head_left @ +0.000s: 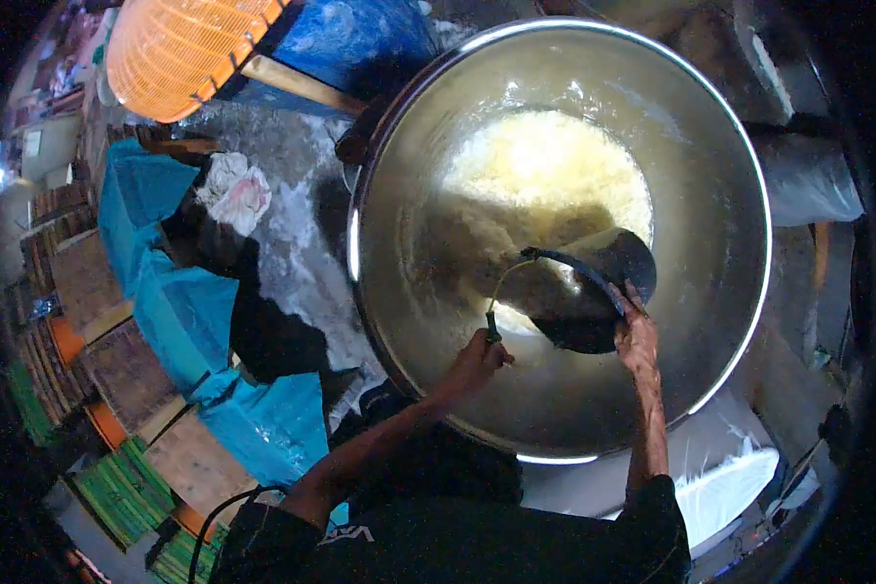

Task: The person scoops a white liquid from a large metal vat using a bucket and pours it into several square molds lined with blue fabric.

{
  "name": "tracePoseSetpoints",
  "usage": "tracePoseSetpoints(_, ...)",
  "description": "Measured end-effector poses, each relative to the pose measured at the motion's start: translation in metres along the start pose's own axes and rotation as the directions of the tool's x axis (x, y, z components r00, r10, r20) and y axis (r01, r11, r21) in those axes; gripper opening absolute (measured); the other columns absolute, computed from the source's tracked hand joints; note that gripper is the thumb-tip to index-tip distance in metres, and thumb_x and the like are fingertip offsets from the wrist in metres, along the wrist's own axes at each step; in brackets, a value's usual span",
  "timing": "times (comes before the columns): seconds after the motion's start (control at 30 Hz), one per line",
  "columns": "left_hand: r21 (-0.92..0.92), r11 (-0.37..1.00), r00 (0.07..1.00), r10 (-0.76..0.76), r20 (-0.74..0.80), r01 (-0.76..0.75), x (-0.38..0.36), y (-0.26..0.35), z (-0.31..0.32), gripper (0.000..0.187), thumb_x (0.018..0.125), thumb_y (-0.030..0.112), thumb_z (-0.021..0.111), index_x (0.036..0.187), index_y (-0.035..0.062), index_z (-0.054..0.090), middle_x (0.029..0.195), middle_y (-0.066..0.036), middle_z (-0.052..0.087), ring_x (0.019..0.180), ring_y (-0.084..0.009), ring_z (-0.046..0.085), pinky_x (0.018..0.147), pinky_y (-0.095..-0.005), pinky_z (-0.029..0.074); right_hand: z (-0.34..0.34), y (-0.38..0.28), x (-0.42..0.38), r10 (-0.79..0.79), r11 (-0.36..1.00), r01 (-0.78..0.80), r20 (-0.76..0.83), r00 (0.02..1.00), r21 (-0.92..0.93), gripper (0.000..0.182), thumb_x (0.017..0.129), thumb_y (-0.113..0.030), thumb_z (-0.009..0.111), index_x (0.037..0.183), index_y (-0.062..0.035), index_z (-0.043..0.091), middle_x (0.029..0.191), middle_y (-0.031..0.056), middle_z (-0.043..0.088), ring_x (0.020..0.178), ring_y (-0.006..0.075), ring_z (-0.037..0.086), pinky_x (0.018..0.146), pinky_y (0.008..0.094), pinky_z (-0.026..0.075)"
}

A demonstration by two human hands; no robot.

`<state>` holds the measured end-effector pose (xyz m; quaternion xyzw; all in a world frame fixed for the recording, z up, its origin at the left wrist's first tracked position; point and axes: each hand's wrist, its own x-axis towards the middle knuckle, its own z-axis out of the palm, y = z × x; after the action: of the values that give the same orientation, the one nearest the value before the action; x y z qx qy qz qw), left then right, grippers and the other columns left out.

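Below me a wide, shiny metal vat [715, 243] holds a pale yellow, wet-looking mass [555, 156] at its bottom. Over the vat, a dark bucket [594, 316] is tilted on its side. My right hand [638, 336] is closed at the bucket's edge, by the lower end of a thick black curved strip. From that strip's upper end a thin bent cord [499, 284] runs down to a dark end piece [493, 327]. My left hand [482, 360] has its fingers closed at this end piece, inside the near rim.
An orange plastic basket [190, 49] and a wooden pole [302, 86] are at upper left, by a blue drum [355, 44]. Turquoise sheets [180, 316] and stacked boards [136, 370] line the left. White plastic sheeting [725, 492] lies at lower right.
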<state>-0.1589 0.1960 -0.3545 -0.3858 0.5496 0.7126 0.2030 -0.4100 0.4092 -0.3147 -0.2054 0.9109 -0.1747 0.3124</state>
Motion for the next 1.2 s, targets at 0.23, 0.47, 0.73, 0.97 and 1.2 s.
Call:
tracePoseSetpoints(0.23,-0.277,0.961,0.993,0.021,0.120,0.014,-0.060,0.043,0.019,0.016,0.103,0.016,0.043,0.109,0.0007,0.044,0.088,-0.009,0.059,0.090,-0.0219,0.067,0.080,-0.0353,0.055,-0.089,-0.060,-0.057,-0.034,0.832,0.087,0.106,0.994,-0.547,0.073,0.075,0.005,0.051,0.139,-0.0303,0.051,0.154,0.0036,0.036,0.078,0.0345,0.070,0.072,0.0425,0.059)
tracePoseSetpoints(0.47,-0.585,0.800,0.958,0.042,0.282,0.137,-0.071,0.023,0.058,0.013,0.103,0.015,0.045,0.110,0.0035,0.045,0.090,-0.009,0.058,0.095,-0.0240,0.067,0.081,-0.0356,0.055,-0.142,-0.121,-0.108,-0.110,0.737,0.049,-0.048,0.993,-0.674,0.070,0.078,0.004,0.050,0.139,-0.0295,0.052,0.155,0.0030,0.035,0.075,0.0357,0.070,0.065,0.0441,0.059)
tracePoseSetpoints(0.73,-0.675,0.721,0.904,0.171,0.392,0.156,-0.089,0.060,0.077,0.031,0.100,0.023,0.052,0.120,-0.0002,0.045,0.094,-0.011,0.059,0.098,-0.0292,0.067,0.088,-0.0384,0.056,-0.163,-0.145,-0.143,-0.283,0.564,0.058,-0.126,0.951,-0.824,0.087,0.070,0.007,0.057,0.147,-0.0297,0.040,0.160,0.0078,0.021,0.064,0.0344,0.068,0.057,0.0410,0.058)
tracePoseSetpoints(0.97,-0.688,0.725,0.949,0.232,0.215,-0.021,-0.043,0.047,0.072,0.028,0.100,0.019,0.050,0.122,0.0033,0.044,0.090,-0.010,0.057,0.094,-0.0297,0.067,0.086,-0.0431,0.057,-0.136,-0.167,-0.100,-0.017,0.676,-0.019,-0.040,0.999,-0.737,0.085,0.074,0.004,0.055,0.150,-0.0288,0.036,0.160,0.0089,0.020,0.071,0.0369,0.070,0.060,0.0439,0.058)
tracePoseSetpoints(1.2,-0.587,0.805,0.993,-0.025,0.112,0.086,0.049,0.019,0.037,0.030,0.096,0.018,0.060,0.117,0.0068,0.042,0.085,-0.008,0.058,0.083,-0.0277,0.068,0.079,-0.0437,0.059,-0.025,-0.090,-0.004,-0.048,0.773,0.063,0.041,0.998,-0.631,0.080,0.077,0.000,0.056,0.150,-0.0251,0.035,0.159,0.0164,0.019,0.072,0.0401,0.069,0.063,0.0453,0.059)
